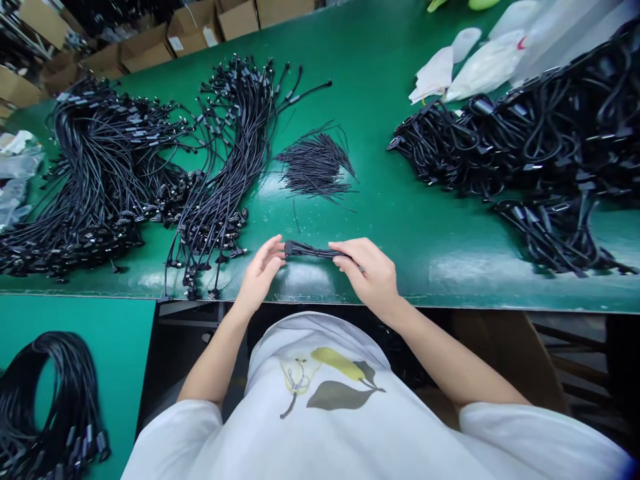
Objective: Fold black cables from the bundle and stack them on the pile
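Note:
A short black cable (311, 251), folded into a narrow bundle, is held level just above the green table near its front edge. My right hand (373, 272) pinches its right end between thumb and fingers. At the other end, with the connector, the curved fingertips of my left hand (263, 270) close lightly around the tip. Beyond my hands lies a loose pile of thin black ties (317, 163). Left of it, a long bunch of straight black cables (243, 147) stretches toward the front edge, close to my left hand.
A larger heap of black cables (100, 153) covers the table's left. Folded, bundled cables (525, 133) are piled at right, below white plastic bags (485, 67). Cardboard boxes (193, 30) line the far edge. A coiled cable bunch (70, 373) rests on a green surface at lower left.

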`<action>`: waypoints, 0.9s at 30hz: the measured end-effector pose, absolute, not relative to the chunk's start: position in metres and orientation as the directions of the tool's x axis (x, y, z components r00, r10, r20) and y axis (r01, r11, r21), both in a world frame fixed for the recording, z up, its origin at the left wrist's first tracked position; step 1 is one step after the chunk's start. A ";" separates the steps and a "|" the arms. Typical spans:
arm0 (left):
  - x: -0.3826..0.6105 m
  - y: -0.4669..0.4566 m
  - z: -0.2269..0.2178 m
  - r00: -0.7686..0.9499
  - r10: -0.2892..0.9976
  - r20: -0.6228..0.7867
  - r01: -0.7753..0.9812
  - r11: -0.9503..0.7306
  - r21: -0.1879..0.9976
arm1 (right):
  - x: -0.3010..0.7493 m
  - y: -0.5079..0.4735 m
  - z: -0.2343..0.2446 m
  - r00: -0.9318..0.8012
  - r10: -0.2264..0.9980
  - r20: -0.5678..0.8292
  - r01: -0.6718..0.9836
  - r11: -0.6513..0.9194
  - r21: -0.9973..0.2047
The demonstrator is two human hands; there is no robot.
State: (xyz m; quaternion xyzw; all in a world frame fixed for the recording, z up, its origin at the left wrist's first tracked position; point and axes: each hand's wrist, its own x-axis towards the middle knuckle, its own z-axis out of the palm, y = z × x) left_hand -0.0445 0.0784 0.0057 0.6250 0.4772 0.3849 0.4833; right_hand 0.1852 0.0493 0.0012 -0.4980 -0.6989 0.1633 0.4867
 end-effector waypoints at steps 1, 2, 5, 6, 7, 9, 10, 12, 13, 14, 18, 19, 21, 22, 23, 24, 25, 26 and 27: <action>-0.042 0.078 0.004 0.278 0.960 -0.039 0.164 -0.008 0.986 | 0.185 0.048 -0.001 -0.055 0.839 0.541 0.562 0.474 -0.678; -0.038 0.079 0.003 0.283 0.957 -0.063 0.127 0.028 0.992 | 0.184 0.047 -0.003 -0.083 0.826 0.557 0.587 0.492 -0.642; -0.026 0.081 0.000 0.222 0.974 -0.040 0.072 0.025 0.997 | 0.181 0.048 -0.007 -0.173 0.834 0.523 0.670 0.489 -0.558; -0.023 0.082 0.000 0.209 0.978 -0.027 0.056 0.016 0.998 | 0.180 0.049 -0.008 -0.211 0.847 0.487 0.702 0.478 -0.527; -0.020 0.083 -0.001 0.201 0.979 -0.015 0.040 0.007 0.999 | 0.179 0.049 -0.009 -0.253 0.859 0.446 0.733 0.471 -0.491; -0.016 0.084 -0.003 0.193 0.981 0.014 0.018 -0.017 1.000 | 0.176 0.052 -0.011 -0.319 0.871 0.374 0.779 0.466 -0.420; -0.015 0.084 -0.004 0.187 0.982 0.031 0.017 -0.035 0.999 | 0.174 0.053 -0.011 -0.337 0.875 0.348 0.792 0.464 -0.398; -0.013 0.085 -0.005 0.176 0.982 0.075 0.047 -0.085 0.995 | 0.171 0.055 -0.013 -0.351 0.879 0.322 0.795 0.462 -0.393; -0.012 0.086 -0.005 0.171 0.979 0.107 0.078 -0.122 0.989 | 0.169 0.056 -0.013 -0.354 0.878 0.323 0.788 0.466 -0.403; -0.013 0.087 -0.004 0.170 0.974 0.148 0.123 -0.170 0.978 | 0.168 0.057 -0.014 -0.354 0.875 0.330 0.778 0.471 -0.415; -0.021 0.094 0.008 0.291 0.891 0.348 0.432 -0.447 0.783 | 0.170 0.059 -0.013 -0.311 0.865 0.393 0.766 0.473 -0.436; -0.024 0.095 0.012 0.361 0.853 0.377 0.501 -0.518 0.693 | 0.171 0.059 -0.013 -0.299 0.866 0.401 0.773 0.466 -0.430; -0.030 0.097 0.017 0.493 0.769 0.408 0.570 -0.639 0.517 | 0.174 0.058 -0.012 -0.282 0.870 0.404 0.795 0.448 -0.409; -0.033 0.097 0.018 0.538 0.730 0.421 0.577 -0.683 0.448 | 0.175 0.058 -0.012 -0.278 0.873 0.400 0.808 0.438 -0.394; -0.034 0.097 0.019 0.564 0.700 0.437 0.579 -0.713 0.395 | 0.176 0.058 -0.011 -0.273 0.876 0.397 0.821 0.427 -0.378; -0.034 0.096 0.019 0.572 0.682 0.455 0.584 -0.729 0.358 | 0.176 0.058 -0.011 -0.268 0.878 0.396 0.836 0.416 -0.359; -0.032 0.095 0.018 0.559 0.679 0.476 0.599 -0.728 0.333 | 0.176 0.058 -0.012 -0.262 0.879 0.398 0.850 0.406 -0.336; -0.030 0.093 0.018 0.529 0.691 0.493 0.627 -0.709 0.322 | 0.175 0.058 -0.012 -0.258 0.878 0.402 0.863 0.397 -0.313; -0.026 0.091 0.018 0.484 0.715 0.504 0.664 -0.675 0.321 | 0.173 0.059 -0.012 -0.258 0.876 0.407 0.873 0.391 -0.290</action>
